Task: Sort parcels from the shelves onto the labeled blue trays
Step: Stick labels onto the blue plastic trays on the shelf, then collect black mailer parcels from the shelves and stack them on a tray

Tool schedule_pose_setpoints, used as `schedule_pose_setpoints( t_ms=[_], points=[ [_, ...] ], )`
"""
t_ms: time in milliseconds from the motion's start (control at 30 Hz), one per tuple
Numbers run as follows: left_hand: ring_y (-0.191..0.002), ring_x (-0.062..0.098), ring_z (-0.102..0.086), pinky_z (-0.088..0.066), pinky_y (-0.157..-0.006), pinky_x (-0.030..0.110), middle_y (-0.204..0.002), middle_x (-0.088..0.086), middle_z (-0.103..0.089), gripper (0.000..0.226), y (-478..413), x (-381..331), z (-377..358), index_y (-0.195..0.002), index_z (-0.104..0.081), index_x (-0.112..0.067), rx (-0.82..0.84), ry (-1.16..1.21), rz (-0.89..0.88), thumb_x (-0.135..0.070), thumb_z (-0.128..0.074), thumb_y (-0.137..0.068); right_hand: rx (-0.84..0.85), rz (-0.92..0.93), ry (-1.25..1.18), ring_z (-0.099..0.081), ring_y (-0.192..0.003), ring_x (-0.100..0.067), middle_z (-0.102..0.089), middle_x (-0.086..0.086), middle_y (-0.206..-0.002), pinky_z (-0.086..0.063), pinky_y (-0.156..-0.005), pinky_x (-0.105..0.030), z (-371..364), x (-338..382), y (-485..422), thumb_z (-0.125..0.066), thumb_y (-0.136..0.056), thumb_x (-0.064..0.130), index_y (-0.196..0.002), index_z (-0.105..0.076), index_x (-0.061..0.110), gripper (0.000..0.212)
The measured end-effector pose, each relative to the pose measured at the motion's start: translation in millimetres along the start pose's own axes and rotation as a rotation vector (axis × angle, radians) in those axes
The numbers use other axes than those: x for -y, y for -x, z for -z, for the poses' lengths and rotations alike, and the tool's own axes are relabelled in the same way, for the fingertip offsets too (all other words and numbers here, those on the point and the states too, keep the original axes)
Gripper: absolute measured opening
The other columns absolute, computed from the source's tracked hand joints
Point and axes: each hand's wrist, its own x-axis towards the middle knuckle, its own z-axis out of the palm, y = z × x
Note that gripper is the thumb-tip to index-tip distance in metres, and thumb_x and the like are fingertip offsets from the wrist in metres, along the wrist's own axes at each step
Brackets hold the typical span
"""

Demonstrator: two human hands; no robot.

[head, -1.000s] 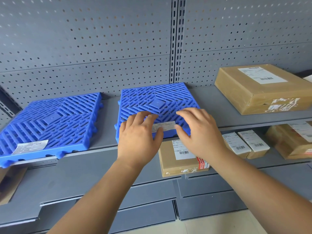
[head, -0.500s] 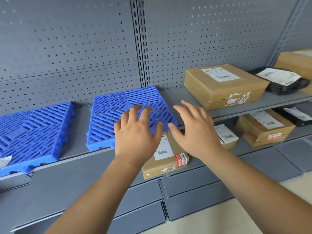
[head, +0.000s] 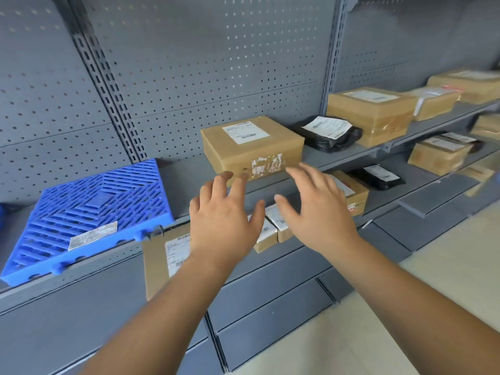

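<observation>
left hand (head: pixel 224 221) and right hand (head: pixel 320 212): grip wide, empty. box (head: pixel 270 147) looks stiff, probably light; take its two sides.

Grey perforated back panels (head: pixel 216 63) rise behind the shelving, split by dark slotted uprights (head: pixel 106 90). An upper shelf (head: pixel 181 182) and a lower shelf (head: pixel 416 185) run rightward, blurring at the far end. Below sit grey base panels (head: pixel 270 315), perhaps drawers. The floor (head: pixel 419 307) is pale and evenly lit.
</observation>
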Motion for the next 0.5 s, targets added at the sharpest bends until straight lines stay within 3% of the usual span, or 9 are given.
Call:
schedule_pose_setpoints(
  t_ms=[267,500],
  points=[
    [-0.13,0.029,-0.047,-0.041,-0.102,0.049,-0.144,0.0,-0.05,0.057,-7.3,-108.4,-38.0,-0.144,-0.047,-0.031,0.102,0.069,-0.132,-0.059,-0.045,-0.094,0.006,-0.18,0.027,-0.041,-0.138,-0.029,-0.045,-0.002,-0.154,-0.038,-0.109,-0.051,54.5,-100.8,23.4,-0.053,-0.095,0.051,-0.148,-0.045,0.025,0.059],
    [-0.128,0.027,-0.047,-0.04,-0.101,0.046,-0.144,-0.002,-0.05,0.053,-30.0,-170.4,-73.4,-0.142,-0.049,-0.03,0.158,0.149,-0.213,-0.055,-0.051,-0.095,0.014,-0.301,-0.008,-0.043,-0.135,-0.029,-0.047,-0.001,-0.151,-0.042,-0.106,-0.049,74.8,-161.8,25.1,-0.055,-0.097,0.046,-0.149,-0.042,0.024,0.057]
  ],
)
